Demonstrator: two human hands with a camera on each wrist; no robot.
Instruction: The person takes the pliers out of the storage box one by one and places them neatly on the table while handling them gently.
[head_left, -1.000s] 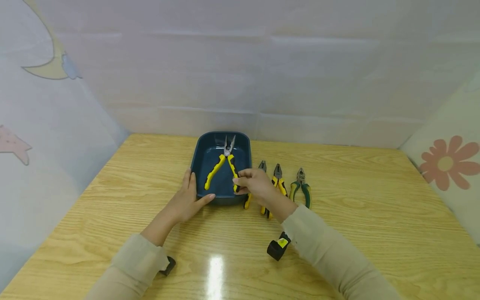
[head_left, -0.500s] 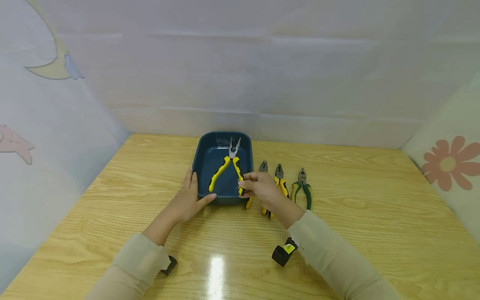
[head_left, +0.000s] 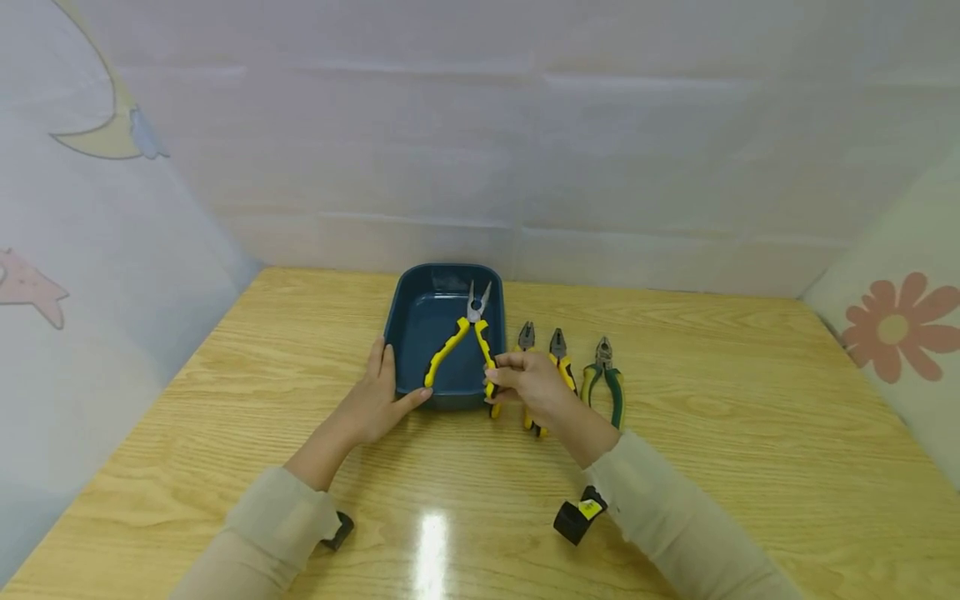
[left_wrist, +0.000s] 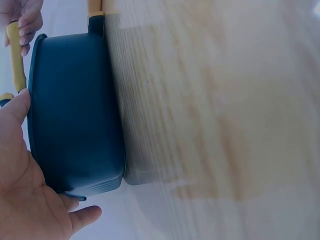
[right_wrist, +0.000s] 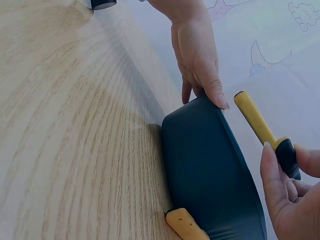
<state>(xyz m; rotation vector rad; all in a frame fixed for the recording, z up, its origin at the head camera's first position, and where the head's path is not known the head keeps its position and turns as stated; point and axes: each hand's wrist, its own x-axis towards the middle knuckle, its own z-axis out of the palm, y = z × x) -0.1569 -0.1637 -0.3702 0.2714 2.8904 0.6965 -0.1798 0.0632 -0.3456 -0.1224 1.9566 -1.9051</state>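
Observation:
Between thumb and fingertips, my right hand (head_left: 528,385) pinches the right handle of a yellow-and-black pair of long-nose pliers (head_left: 475,312). Their jaws point away from me and stand apart, and the handles are spread over the right front of a dark blue box (head_left: 420,333). The right wrist view has the other handle (right_wrist: 257,117) raised above the box rim. My left hand (head_left: 373,407) rests on the box's near left corner, thumb along the front rim, fingers straight against the left wall. In the left wrist view the thumb (left_wrist: 20,102) touches the rim.
Right of the box lie yellow-and-black pliers (head_left: 527,334), a second yellow-and-black pair (head_left: 558,345) and green-handled pliers (head_left: 615,393). My right hand and forearm partly cover these. The wooden table (head_left: 712,483) meets a pale wall (head_left: 637,167) behind the box.
My right hand has moved right and slightly toward me, carrying the long-nose pliers from the box's middle to its right front. The left hand and box stay in place.

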